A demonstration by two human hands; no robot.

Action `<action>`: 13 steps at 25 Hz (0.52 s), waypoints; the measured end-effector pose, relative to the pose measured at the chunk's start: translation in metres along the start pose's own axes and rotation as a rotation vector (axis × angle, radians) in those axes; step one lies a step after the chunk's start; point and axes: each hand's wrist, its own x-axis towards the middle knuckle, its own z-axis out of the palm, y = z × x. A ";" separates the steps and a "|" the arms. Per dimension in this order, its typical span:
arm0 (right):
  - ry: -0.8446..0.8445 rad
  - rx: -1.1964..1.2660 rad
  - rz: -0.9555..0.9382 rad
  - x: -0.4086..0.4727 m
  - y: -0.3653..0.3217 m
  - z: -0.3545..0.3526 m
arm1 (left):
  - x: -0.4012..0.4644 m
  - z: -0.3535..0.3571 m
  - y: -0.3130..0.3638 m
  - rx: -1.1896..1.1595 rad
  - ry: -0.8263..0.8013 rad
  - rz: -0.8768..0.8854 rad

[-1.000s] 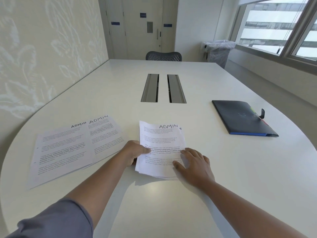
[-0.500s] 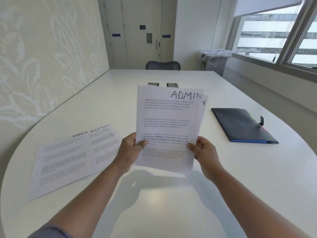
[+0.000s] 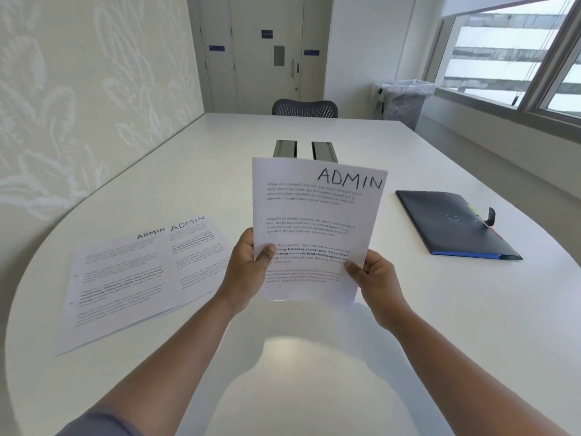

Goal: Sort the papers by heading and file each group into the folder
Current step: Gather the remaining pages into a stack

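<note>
I hold a stack of printed papers (image 3: 311, 215) upright above the white table (image 3: 440, 309); the top sheet is headed ADMIN in black marker. My left hand (image 3: 248, 269) pinches its lower left edge, thumb on the front. My right hand (image 3: 374, 278) pinches the lower right corner. Two overlapping sheets (image 3: 132, 278), both headed ADMIN, lie flat on the table to the left. A dark folder (image 3: 452, 225) with a blue edge and coloured tabs lies shut at the right.
Two metal cable slots (image 3: 305, 151) are set in the table's middle, partly hidden by the held papers. A mesh chair (image 3: 305, 107) stands at the far end, a lined bin (image 3: 405, 102) near the window, a patterned wall on the left.
Both hands lifted the stack from the table and raised it upright in front of me; in the last half second it has stayed nearly in place.
</note>
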 end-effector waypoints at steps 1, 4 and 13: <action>0.006 0.005 0.002 0.002 0.000 0.000 | 0.001 0.001 0.002 0.004 0.007 0.000; 0.016 -0.041 0.034 0.001 0.008 0.004 | 0.000 0.002 -0.004 0.048 0.001 -0.015; 0.045 -0.005 0.137 -0.001 0.055 0.021 | -0.032 0.009 -0.048 0.194 0.030 -0.092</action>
